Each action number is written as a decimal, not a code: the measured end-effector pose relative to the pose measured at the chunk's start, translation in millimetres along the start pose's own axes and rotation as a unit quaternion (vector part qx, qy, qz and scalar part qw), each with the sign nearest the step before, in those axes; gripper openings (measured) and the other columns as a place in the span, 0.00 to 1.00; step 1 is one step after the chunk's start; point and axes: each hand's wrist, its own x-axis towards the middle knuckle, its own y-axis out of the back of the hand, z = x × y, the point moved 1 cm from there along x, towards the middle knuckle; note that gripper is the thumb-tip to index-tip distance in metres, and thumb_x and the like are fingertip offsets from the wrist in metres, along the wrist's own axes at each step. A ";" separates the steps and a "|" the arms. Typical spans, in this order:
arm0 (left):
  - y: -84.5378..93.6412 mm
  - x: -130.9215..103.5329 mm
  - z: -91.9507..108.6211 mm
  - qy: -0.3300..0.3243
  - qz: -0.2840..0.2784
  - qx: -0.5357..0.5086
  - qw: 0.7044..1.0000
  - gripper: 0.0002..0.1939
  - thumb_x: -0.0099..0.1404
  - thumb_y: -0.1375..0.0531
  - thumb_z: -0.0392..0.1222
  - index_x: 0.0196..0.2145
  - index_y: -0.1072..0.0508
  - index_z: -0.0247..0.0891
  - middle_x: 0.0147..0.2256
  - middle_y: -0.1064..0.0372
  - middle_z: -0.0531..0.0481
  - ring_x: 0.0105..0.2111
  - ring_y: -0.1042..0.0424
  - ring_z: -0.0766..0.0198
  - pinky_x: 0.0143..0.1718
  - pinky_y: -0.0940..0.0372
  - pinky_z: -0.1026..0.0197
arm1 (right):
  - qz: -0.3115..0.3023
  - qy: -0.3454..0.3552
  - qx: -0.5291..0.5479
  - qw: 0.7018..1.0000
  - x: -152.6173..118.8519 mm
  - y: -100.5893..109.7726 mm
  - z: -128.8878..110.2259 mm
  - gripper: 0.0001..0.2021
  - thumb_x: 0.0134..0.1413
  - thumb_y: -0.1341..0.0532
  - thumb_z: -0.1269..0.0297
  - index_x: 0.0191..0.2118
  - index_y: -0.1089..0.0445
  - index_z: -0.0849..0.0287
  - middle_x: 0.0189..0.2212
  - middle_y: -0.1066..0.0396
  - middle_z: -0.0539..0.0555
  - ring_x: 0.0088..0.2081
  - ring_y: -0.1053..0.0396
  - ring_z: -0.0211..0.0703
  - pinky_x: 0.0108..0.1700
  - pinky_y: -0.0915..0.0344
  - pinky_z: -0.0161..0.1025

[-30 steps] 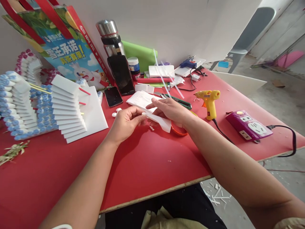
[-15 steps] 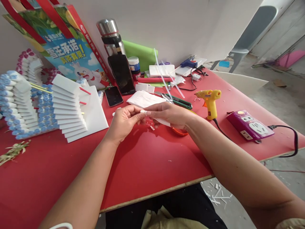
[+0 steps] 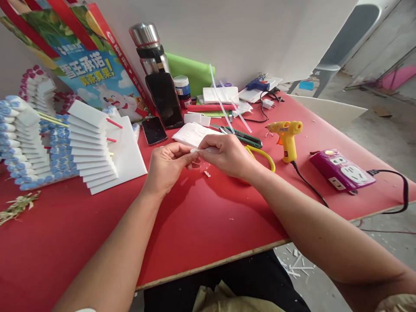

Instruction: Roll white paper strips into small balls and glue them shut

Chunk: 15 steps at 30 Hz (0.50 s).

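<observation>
My left hand (image 3: 165, 167) and my right hand (image 3: 227, 157) meet above the red table, fingertips nearly touching. Between them is a small white twist of tissue paper (image 3: 194, 151), pinched from both sides. Part of the tissue lies inside my right fingers, so its full shape is hidden. Just behind the hands rests a stack of white tissue sheets (image 3: 190, 133). A green-handled utility knife (image 3: 248, 138) lies past my right hand. Under that wrist, scissors with a yellow handle (image 3: 268, 158) are partly covered.
A yellow glue gun (image 3: 286, 141) stands right, near a purple power strip (image 3: 342, 170). White stepped panels (image 3: 94, 151) and a blue-and-white tissue-roll model (image 3: 19, 147) stand left. Phones (image 3: 154, 131), a steel flask (image 3: 146, 43) and a printed bag (image 3: 94, 65) line the back.
My right hand has turned and its fingers have curled in. The white strip that trailed beneath it is now gathered at the fingers. My left hand keeps its pinch.
</observation>
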 end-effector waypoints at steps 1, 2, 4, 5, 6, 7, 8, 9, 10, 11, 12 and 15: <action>1.4 -0.1 0.4 0.005 -0.005 0.002 1.000 0.16 0.52 0.26 0.49 0.32 0.19 0.35 0.25 0.24 0.49 0.25 0.25 0.61 0.32 0.28 0.58 | -0.011 0.010 0.009 1.000 0.2 1.2 0.6 0.07 0.57 0.39 0.65 0.30 0.26 0.60 0.24 0.32 0.49 0.28 0.41 0.36 0.31 0.48 0.36; 2.9 -0.2 0.8 0.009 -0.011 0.005 1.000 0.15 0.51 0.26 0.49 0.31 0.19 0.35 0.25 0.23 0.48 0.24 0.25 0.62 0.32 0.28 0.58 | -0.020 0.018 0.016 1.000 0.4 2.3 1.3 0.07 0.57 0.39 0.65 0.31 0.26 0.60 0.25 0.31 0.49 0.29 0.40 0.37 0.31 0.47 0.36; 5.4 -0.1 1.0 0.012 -0.021 0.015 1.000 0.14 0.50 0.25 0.48 0.30 0.19 0.35 0.25 0.23 0.48 0.24 0.25 0.62 0.31 0.28 0.59 | -0.032 0.030 0.026 0.999 0.9 3.9 2.7 0.07 0.57 0.39 0.66 0.31 0.25 0.60 0.26 0.32 0.49 0.29 0.40 0.37 0.32 0.46 0.36; 6.3 -0.1 0.8 0.010 -0.023 0.020 0.999 0.14 0.49 0.25 0.47 0.29 0.19 0.36 0.24 0.23 0.48 0.24 0.26 0.62 0.30 0.29 0.59 | -0.036 0.034 0.030 0.998 1.0 4.3 3.2 0.07 0.57 0.39 0.66 0.31 0.25 0.60 0.25 0.32 0.49 0.28 0.41 0.36 0.32 0.46 0.36; 6.9 -0.1 0.5 0.007 -0.023 0.025 0.999 0.14 0.49 0.24 0.47 0.28 0.19 0.36 0.24 0.23 0.49 0.24 0.26 0.62 0.30 0.29 0.59 | -0.040 0.038 0.034 0.998 1.0 4.6 3.7 0.07 0.57 0.39 0.66 0.31 0.25 0.61 0.24 0.33 0.48 0.28 0.41 0.36 0.32 0.46 0.36; 7.1 -0.1 0.1 0.004 -0.023 0.027 0.999 0.14 0.48 0.24 0.47 0.28 0.19 0.36 0.24 0.23 0.49 0.24 0.26 0.62 0.29 0.29 0.60 | -0.044 0.040 0.038 0.997 1.0 4.8 4.1 0.07 0.57 0.38 0.66 0.31 0.25 0.61 0.24 0.33 0.48 0.28 0.41 0.36 0.32 0.46 0.36; 7.0 -0.2 -0.4 0.003 -0.023 0.028 0.999 0.14 0.48 0.24 0.46 0.28 0.19 0.37 0.25 0.23 0.49 0.24 0.25 0.62 0.29 0.30 0.60 | -0.049 0.042 0.042 0.997 0.9 5.0 4.7 0.07 0.57 0.38 0.66 0.31 0.24 0.61 0.24 0.33 0.49 0.28 0.41 0.36 0.32 0.45 0.36; 6.6 -0.2 -0.9 0.003 -0.025 0.027 0.999 0.14 0.48 0.24 0.46 0.28 0.20 0.37 0.25 0.23 0.49 0.25 0.25 0.61 0.28 0.30 0.61 | -0.054 0.042 0.046 0.997 0.7 5.3 5.3 0.07 0.57 0.38 0.65 0.32 0.24 0.61 0.25 0.31 0.49 0.29 0.40 0.36 0.33 0.45 0.36; 6.2 -0.3 -1.4 0.003 -0.029 0.025 0.999 0.14 0.47 0.24 0.46 0.28 0.20 0.37 0.25 0.23 0.49 0.25 0.25 0.61 0.28 0.31 0.61 | -0.058 0.042 0.048 0.996 0.5 5.7 6.0 0.07 0.57 0.38 0.65 0.32 0.23 0.61 0.26 0.30 0.50 0.29 0.38 0.37 0.33 0.45 0.37; 5.7 -0.3 -1.6 0.005 -0.034 0.023 0.999 0.14 0.47 0.24 0.45 0.28 0.20 0.37 0.25 0.23 0.49 0.25 0.25 0.62 0.27 0.31 0.62 | -0.064 0.041 0.050 0.996 0.4 6.1 6.7 0.07 0.57 0.37 0.64 0.33 0.23 0.61 0.27 0.29 0.51 0.30 0.37 0.38 0.34 0.44 0.37; 5.4 -0.4 -1.7 0.008 -0.038 0.022 0.999 0.14 0.46 0.23 0.45 0.27 0.21 0.37 0.25 0.23 0.49 0.24 0.25 0.62 0.26 0.32 0.62 | -0.068 0.040 0.051 0.996 0.3 6.6 7.3 0.07 0.57 0.37 0.64 0.33 0.23 0.61 0.28 0.28 0.51 0.31 0.36 0.39 0.34 0.43 0.37; 5.4 -0.8 -0.7 0.019 -0.047 0.022 0.998 0.15 0.46 0.24 0.45 0.30 0.20 0.38 0.23 0.24 0.50 0.22 0.26 0.62 0.25 0.32 0.62 | -0.080 0.037 0.055 0.995 0.1 8.5 8.2 0.07 0.58 0.37 0.63 0.34 0.22 0.60 0.28 0.26 0.51 0.32 0.34 0.40 0.36 0.41 0.37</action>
